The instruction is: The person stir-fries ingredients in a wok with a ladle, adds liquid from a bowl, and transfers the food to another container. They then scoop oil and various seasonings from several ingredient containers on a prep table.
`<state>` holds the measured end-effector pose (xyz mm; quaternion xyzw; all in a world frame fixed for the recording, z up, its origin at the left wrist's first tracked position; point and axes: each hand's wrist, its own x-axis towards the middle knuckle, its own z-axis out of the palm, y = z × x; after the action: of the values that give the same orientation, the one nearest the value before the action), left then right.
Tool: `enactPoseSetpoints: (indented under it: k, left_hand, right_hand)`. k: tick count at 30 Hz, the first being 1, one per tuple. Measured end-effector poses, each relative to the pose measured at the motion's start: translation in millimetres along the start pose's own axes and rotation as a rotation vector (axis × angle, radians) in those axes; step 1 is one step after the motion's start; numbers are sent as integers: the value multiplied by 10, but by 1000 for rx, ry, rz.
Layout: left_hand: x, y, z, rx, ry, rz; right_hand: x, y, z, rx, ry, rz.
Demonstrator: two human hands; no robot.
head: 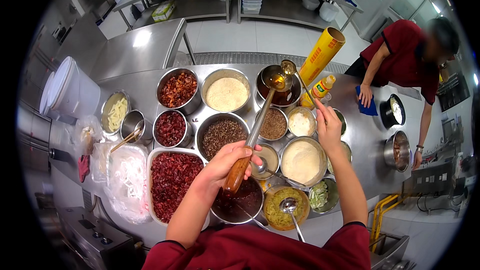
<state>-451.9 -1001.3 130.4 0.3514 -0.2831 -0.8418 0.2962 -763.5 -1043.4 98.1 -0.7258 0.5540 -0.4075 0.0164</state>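
Observation:
My left hand (pixel 232 161) grips the wooden handle of a large metal ladle (pixel 260 114). Its bowl, holding amber liquid, is over a metal pot of dark liquid (pixel 287 99). With my right hand (pixel 328 122) I hold the thin handle of a small metal ladle (pixel 288 66), whose bowl is just above and beside the large one. Below my hands are a pot of dark red sauce (pixel 240 204), a bowl of pale powder (pixel 302 159) with a spoon across it, and a bowl of coarse brown flakes (pixel 224 135). A yellow-labelled bottle (pixel 318 90) stands right of the dark liquid.
A tall yellow cardboard tube (pixel 322 54) stands behind the bottle. Dried red peppers fill a white tray (pixel 174 183) at left, beside plastic-wrapped food (pixel 127 180). White buckets (pixel 75 86) stand far left. At right, a co-worker (pixel 401 56) presses a blue cloth (pixel 366 101) on the steel table.

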Motion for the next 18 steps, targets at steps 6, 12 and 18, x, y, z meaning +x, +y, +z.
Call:
enactPoseSetpoints:
  k: [6, 12, 18]
  left_hand:
    - [-43, -45, -75, -12, -52, 13]
    - [-169, 28, -59, 49, -8, 22]
    - [-223, 48, -22, 37, -1, 37]
  right_hand:
    - [-103, 116, 226, 447, 189, 536]
    - [-147, 385, 760, 460, 180, 652]
    - [-145, 523, 1163, 563, 212, 770]
